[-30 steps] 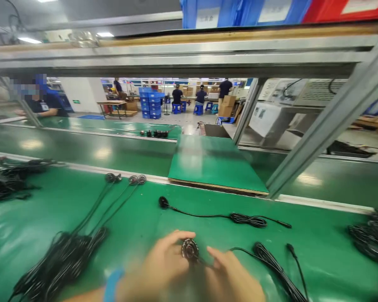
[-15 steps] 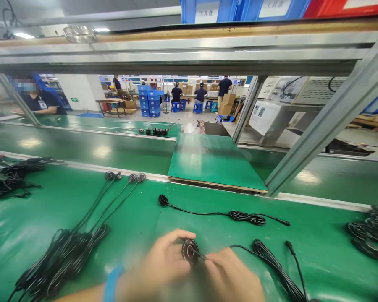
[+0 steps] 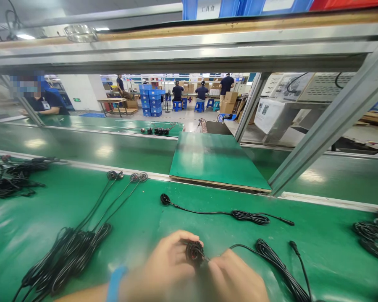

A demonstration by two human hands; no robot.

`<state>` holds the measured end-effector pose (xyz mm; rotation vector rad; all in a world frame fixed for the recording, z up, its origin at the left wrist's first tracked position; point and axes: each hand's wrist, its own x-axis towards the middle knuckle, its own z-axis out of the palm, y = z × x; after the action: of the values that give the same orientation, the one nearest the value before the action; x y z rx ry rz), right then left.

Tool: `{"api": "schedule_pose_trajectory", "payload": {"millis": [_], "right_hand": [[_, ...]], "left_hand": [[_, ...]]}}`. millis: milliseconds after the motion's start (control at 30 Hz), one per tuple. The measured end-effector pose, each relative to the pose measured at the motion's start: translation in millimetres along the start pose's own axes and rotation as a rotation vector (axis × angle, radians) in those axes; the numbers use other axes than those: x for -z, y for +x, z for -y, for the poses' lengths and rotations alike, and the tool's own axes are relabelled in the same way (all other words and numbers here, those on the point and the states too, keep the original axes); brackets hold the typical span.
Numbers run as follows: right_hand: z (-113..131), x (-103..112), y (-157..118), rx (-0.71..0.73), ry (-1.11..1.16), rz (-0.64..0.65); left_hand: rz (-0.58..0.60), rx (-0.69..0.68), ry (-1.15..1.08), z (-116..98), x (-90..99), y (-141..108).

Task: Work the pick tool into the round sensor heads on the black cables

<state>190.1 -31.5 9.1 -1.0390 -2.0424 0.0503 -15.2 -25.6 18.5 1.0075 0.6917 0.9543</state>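
Low in the middle of the head view, my left hand [image 3: 173,262], with a blue band at its wrist, is closed around a small round black part with a ribbed rim [image 3: 194,252]. A cable joins this part on its right side. My right hand [image 3: 236,272] pinches that cable close to the part. From behind my right fingers the cable runs to a tied black coil [image 3: 279,266] on the green mat. Beyond my hands lies a similar cable with a round black head [image 3: 165,199] and a bundled middle [image 3: 250,217].
Several bundled cables [image 3: 69,251] with round heads lie at the left. More black cables [image 3: 15,180] are at the far left and a pile [image 3: 373,230] at the right edge. A slanted metal post [image 3: 327,113] and a raised green board [image 3: 219,161] stand ahead. People work beyond.
The round black part has turned slightly in my left hand and shifted a little right. Both hands keep their hold. The whole view has moved slightly.
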Motion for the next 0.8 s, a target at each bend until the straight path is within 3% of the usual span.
{"api": "schedule_pose_trajectory", "payload": {"millis": [300,533,800], "right_hand": [[-1.3,-2.4,-2.1,0.036,-0.025,-0.012],[-2.6,-3.5,-6.0,0.06,-0.054,-0.01],[-2.3,-7.4,-7.9,0.039,-0.089,-0.038]], "left_hand": [[-0.006,0.108,0.082,2.3,2.5,-0.9],[-0.044,-0.05,0.233,6.1,1.6,1.0],[-0.045,0.034,0.11,3.7,0.4,2.6]]}}
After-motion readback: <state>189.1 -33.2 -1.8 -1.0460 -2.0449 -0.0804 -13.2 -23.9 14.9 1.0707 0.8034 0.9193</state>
